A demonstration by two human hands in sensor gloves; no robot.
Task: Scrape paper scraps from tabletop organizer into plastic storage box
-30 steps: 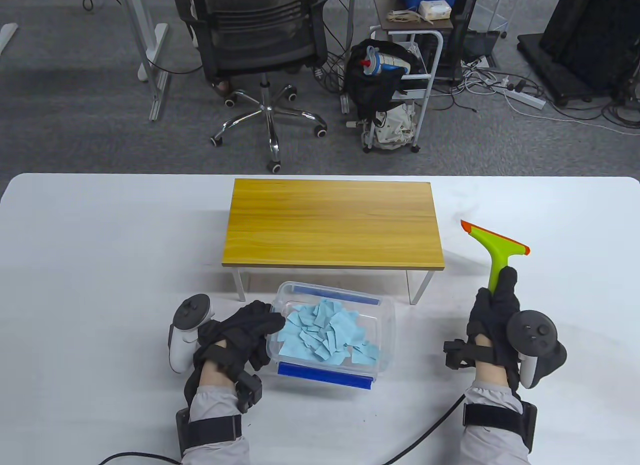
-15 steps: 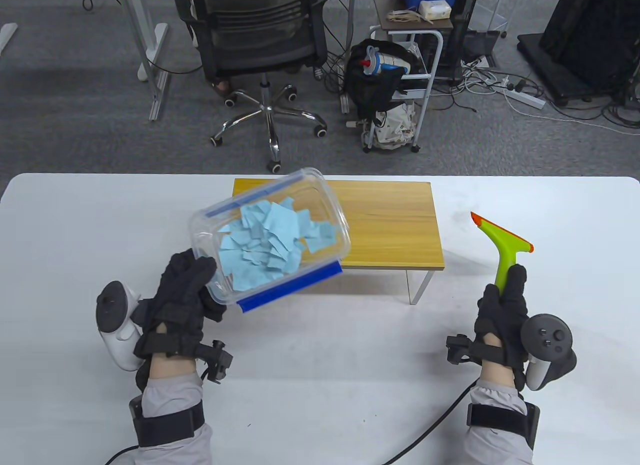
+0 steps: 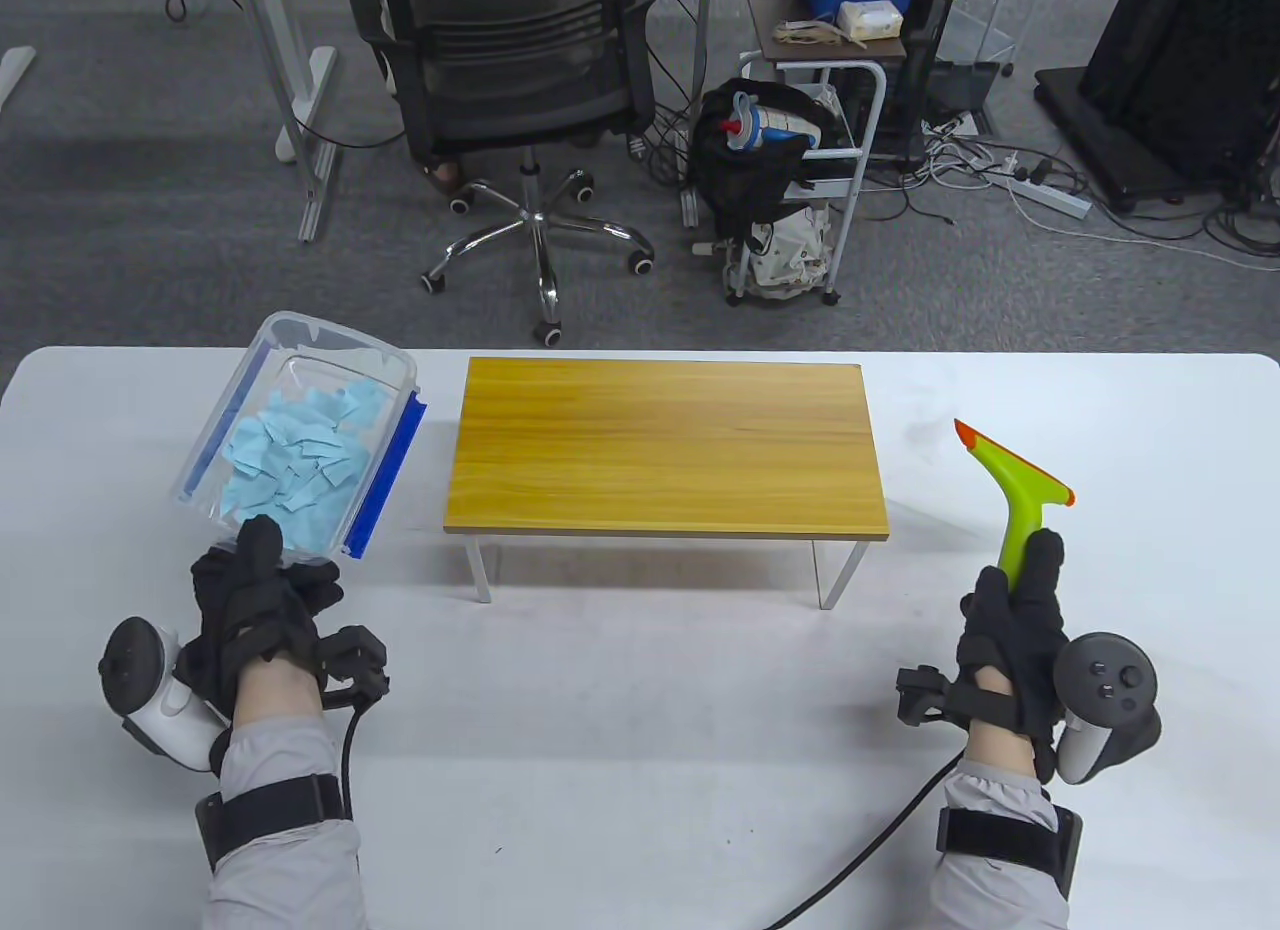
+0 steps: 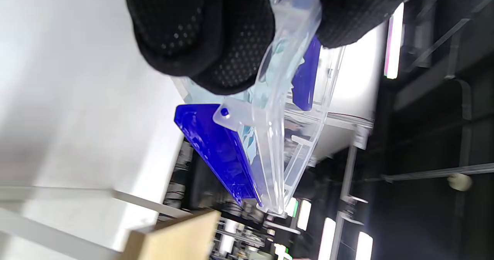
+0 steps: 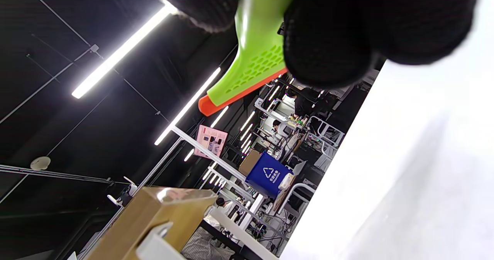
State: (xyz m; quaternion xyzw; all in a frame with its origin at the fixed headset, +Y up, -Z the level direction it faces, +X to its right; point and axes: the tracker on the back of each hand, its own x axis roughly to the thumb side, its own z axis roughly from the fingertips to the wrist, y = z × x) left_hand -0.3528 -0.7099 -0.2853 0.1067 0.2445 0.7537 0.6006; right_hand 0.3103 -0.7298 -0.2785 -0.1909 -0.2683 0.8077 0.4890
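My left hand (image 3: 262,592) grips the near end of the clear plastic storage box (image 3: 300,440) with blue clips, at the table's left, left of the organizer. Blue paper scraps (image 3: 300,455) fill the box. In the left wrist view my fingers (image 4: 216,32) pinch the box rim (image 4: 270,109). The wooden tabletop organizer (image 3: 665,450) stands mid-table with a bare top. My right hand (image 3: 1015,610) holds the green scraper (image 3: 1020,490) by its handle, orange blade up and off the table, right of the organizer. The scraper also shows in the right wrist view (image 5: 254,59).
The white table (image 3: 640,730) stretches in front of the organizer. Behind the table on the floor stand an office chair (image 3: 520,100) and a small cart (image 3: 810,170) with bags.
My left hand lifted the box of scraps from in front of the organizer, swung it up and leftward, and now holds it at the table's left. My right hand with the scraper barely moved.
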